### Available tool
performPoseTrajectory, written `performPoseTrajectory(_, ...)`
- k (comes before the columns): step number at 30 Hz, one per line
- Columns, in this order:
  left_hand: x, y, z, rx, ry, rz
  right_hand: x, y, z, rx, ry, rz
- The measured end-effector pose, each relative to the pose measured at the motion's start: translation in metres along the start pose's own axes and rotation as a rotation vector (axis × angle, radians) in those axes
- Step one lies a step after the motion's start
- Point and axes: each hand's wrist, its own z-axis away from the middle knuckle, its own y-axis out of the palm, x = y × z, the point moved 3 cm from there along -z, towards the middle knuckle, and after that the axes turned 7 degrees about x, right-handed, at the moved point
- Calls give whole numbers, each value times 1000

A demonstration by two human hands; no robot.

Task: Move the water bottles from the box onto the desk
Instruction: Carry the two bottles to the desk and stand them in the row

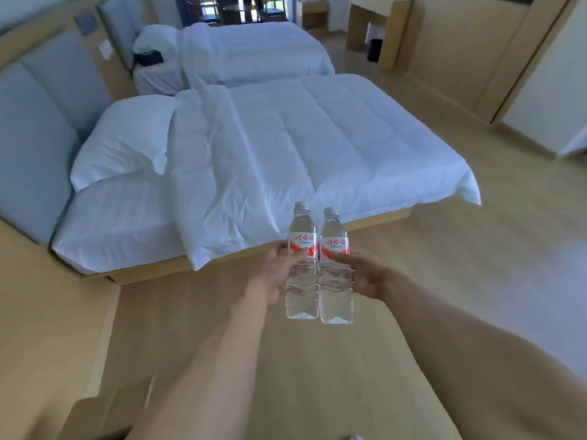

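Two clear water bottles with red-and-white labels and pale caps stand upright side by side in the air in front of me. My left hand (275, 274) grips the left bottle (301, 268) around its middle. My right hand (362, 274) grips the right bottle (336, 274) the same way. The bottles touch each other, held above the wooden floor near the foot corner of the nearer bed. No box shows in this view.
A white-sheeted bed (254, 160) lies straight ahead, a second bed (254, 49) behind it. A wooden desk (374, 23) stands at the far right wall with a dark bin (375, 49) under it. Light wooden floor (444, 249) spreads to the right.
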Motion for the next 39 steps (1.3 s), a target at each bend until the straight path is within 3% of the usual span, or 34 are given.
performPoseTrajectory(11,4,242,-97,339,-42,-219,24,-199,132,-340,-125,-212)
performPoseTrajectory(21,4,377,-154,517,-83,-290,41,-309,207,-559,-302,-357)
performPoseTrajectory(30,-27,466,-249,677,-62,-357,90,-406,199,-633,-357,-346)
performPoseTrajectory(39,-84,543,-373,787,-125,-364,181,-502,159,-764,-371,-379)
